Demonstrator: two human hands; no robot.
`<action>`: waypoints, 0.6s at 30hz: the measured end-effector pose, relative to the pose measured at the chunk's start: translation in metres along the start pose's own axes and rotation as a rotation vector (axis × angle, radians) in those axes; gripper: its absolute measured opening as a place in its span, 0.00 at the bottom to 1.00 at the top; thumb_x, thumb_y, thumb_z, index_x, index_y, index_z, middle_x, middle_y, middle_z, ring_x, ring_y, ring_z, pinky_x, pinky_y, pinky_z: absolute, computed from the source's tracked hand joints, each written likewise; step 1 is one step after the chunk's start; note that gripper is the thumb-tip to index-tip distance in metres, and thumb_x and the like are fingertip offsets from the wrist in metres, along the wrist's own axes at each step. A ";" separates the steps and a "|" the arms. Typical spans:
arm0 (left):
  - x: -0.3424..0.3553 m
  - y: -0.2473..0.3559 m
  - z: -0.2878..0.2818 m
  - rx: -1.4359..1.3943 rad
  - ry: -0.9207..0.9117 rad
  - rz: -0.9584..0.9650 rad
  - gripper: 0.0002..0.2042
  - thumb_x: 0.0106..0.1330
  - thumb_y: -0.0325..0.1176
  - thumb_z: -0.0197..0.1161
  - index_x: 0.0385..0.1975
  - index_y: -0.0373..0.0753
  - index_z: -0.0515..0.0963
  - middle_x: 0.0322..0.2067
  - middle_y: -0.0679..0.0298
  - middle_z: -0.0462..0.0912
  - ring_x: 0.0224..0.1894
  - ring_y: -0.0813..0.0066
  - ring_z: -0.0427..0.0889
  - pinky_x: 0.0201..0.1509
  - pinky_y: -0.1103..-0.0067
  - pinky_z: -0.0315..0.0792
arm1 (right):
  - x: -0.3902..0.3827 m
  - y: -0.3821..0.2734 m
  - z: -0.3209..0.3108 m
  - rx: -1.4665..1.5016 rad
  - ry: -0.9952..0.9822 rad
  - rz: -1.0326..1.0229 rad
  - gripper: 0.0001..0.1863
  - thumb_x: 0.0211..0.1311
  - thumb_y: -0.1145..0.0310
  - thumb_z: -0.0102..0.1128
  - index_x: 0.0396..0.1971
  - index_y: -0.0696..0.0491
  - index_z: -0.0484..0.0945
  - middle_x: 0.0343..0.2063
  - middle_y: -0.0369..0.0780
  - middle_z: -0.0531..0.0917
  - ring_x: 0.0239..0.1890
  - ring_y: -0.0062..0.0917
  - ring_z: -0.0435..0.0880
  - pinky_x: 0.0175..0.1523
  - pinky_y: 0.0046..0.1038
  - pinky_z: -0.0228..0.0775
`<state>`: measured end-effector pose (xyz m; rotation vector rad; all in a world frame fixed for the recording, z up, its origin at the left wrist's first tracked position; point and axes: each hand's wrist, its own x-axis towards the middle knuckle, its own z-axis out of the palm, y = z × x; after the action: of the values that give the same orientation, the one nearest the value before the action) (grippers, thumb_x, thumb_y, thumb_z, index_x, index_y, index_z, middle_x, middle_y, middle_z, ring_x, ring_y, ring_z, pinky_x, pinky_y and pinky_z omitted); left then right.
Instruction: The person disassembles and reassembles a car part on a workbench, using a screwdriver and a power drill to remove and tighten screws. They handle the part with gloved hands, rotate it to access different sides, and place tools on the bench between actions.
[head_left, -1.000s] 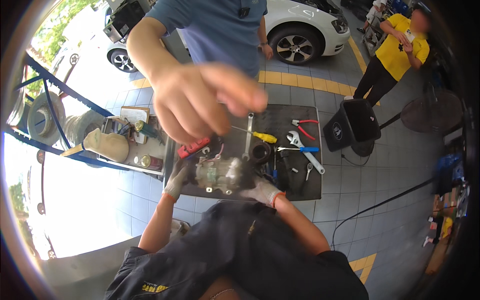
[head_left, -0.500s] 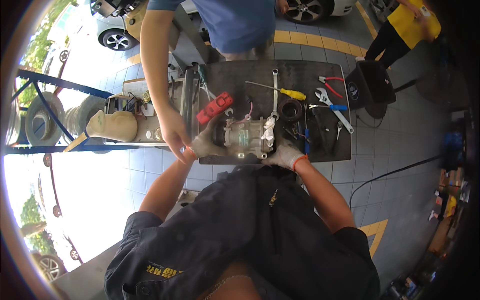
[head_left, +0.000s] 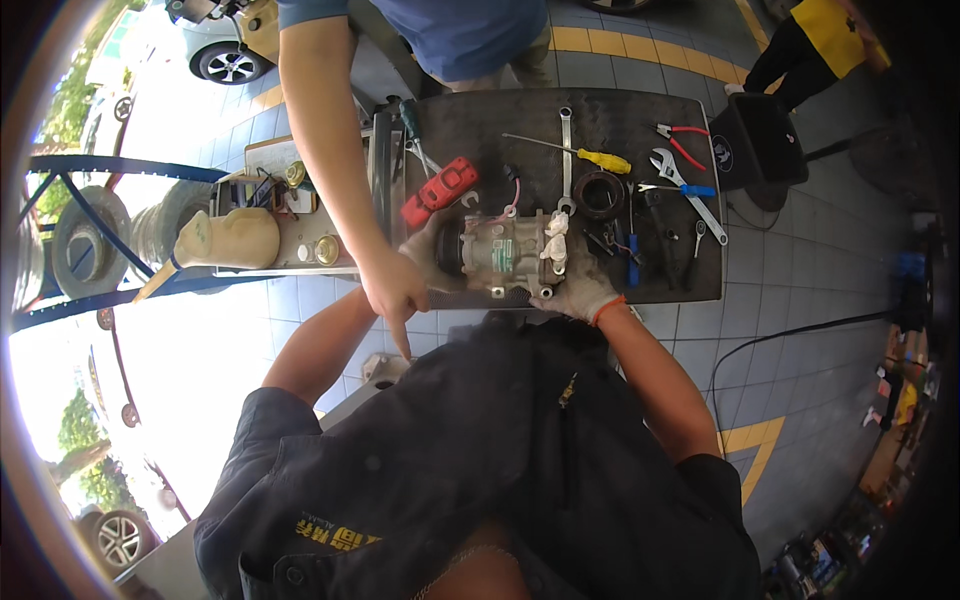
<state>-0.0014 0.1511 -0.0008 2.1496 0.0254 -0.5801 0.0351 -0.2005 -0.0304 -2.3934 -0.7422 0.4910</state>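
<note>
A grey metal car air-conditioning compressor [head_left: 500, 256] lies on its side near the front edge of the dark workbench mat [head_left: 480, 125]. White wadding [head_left: 556, 240] is stuck on its right end. My left hand [head_left: 432, 262], in a pale work glove, is wrapped round the black pulley end, partly hidden by a co-worker's arm. At the opposite end, my gloved right hand [head_left: 580, 290] grips the compressor's lower right side. The co-worker's bare hand [head_left: 393, 285] hangs over my left wrist, one finger pointing down.
Behind the compressor lie a red tool [head_left: 440, 192], a combination wrench [head_left: 567, 155], a yellow-handled screwdriver [head_left: 603, 162] and a dark ring [head_left: 600, 195]. Red-handled pliers [head_left: 688, 145] and an adjustable wrench [head_left: 690, 190] lie at right. A beige jug [head_left: 235, 240] stands left, a black bin [head_left: 760, 140] right.
The co-worker's hand has shifted right and nearer to me, its finger now extended. My hands stay on the compressor. The whole view has shifted slightly.
</note>
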 end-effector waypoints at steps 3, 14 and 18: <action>0.004 -0.001 -0.003 -0.067 -0.038 -0.009 0.67 0.44 0.35 0.95 0.89 0.47 0.60 0.68 0.50 0.88 0.71 0.56 0.88 0.79 0.65 0.80 | 0.000 -0.003 -0.001 -0.081 0.114 -0.081 0.66 0.61 0.44 0.83 0.90 0.58 0.54 0.81 0.54 0.71 0.83 0.54 0.73 0.87 0.45 0.72; 0.002 0.004 0.003 -0.143 -0.048 -0.108 0.69 0.44 0.39 1.00 0.88 0.37 0.59 0.71 0.50 0.85 0.74 0.61 0.85 0.80 0.67 0.78 | 0.001 0.006 -0.004 0.218 -0.137 0.197 0.82 0.48 0.42 0.94 0.94 0.57 0.46 0.88 0.57 0.62 0.88 0.57 0.67 0.92 0.47 0.63; -0.003 0.009 0.012 -0.269 -0.037 -0.107 0.68 0.44 0.37 0.99 0.88 0.39 0.59 0.71 0.50 0.85 0.74 0.59 0.86 0.81 0.64 0.80 | 0.000 0.021 -0.001 0.150 0.091 -0.036 0.60 0.61 0.51 0.84 0.87 0.55 0.60 0.76 0.56 0.79 0.76 0.54 0.83 0.81 0.47 0.79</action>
<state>-0.0065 0.1363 0.0010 1.8837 0.1889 -0.6399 0.0442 -0.2151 -0.0427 -2.2436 -0.6828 0.4051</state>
